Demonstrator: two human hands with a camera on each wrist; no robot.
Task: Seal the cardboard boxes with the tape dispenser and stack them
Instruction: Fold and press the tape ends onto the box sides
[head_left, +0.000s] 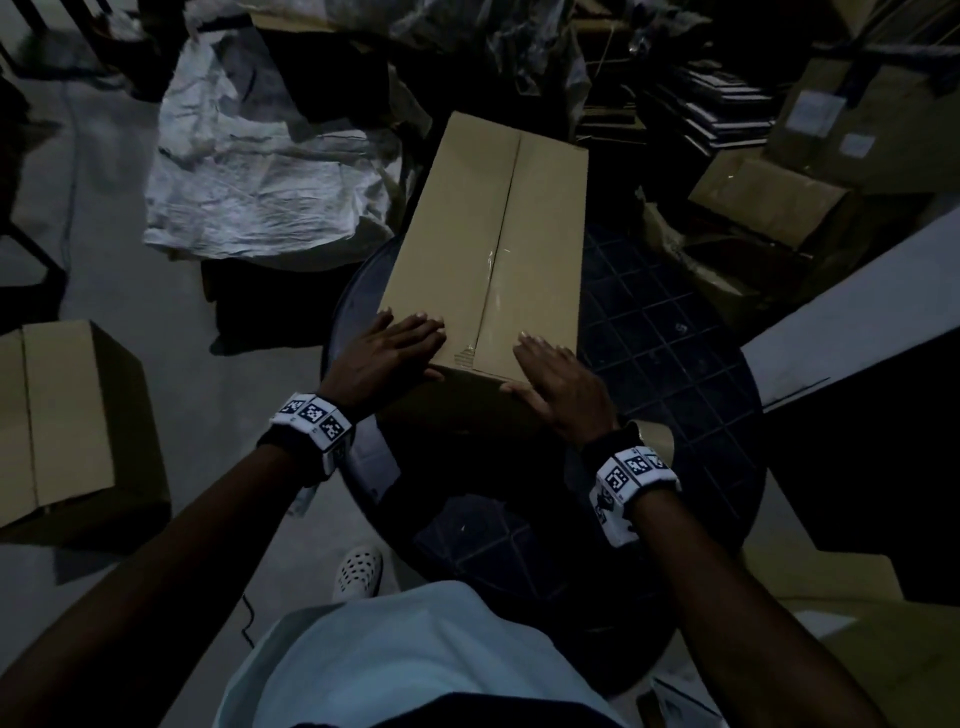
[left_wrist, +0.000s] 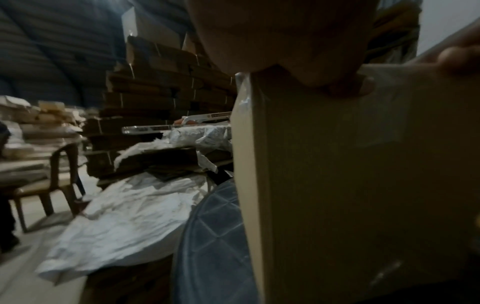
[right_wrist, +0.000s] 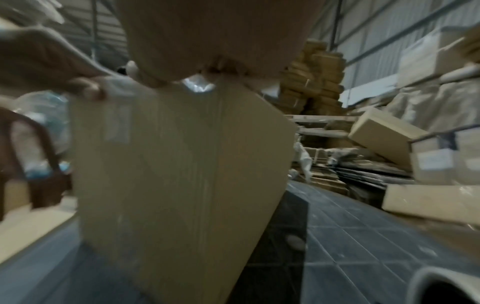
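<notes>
Left hand (head_left: 387, 353) and right hand (head_left: 558, 382) lie flat on the near end of the cardboard box (head_left: 488, 234), grip wide, fingers straight, thumbs over the near edge. Box sits on the dark tabletop (head_left: 670, 332); clear tape (head_left: 491, 291) covers the near seam. Judgement: press the tape end down firmly over the edge; the far seam looks untaped.

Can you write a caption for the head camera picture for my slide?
Both hands, left hand and right hand, press flat on a taped cardboard box on a round table.
</notes>
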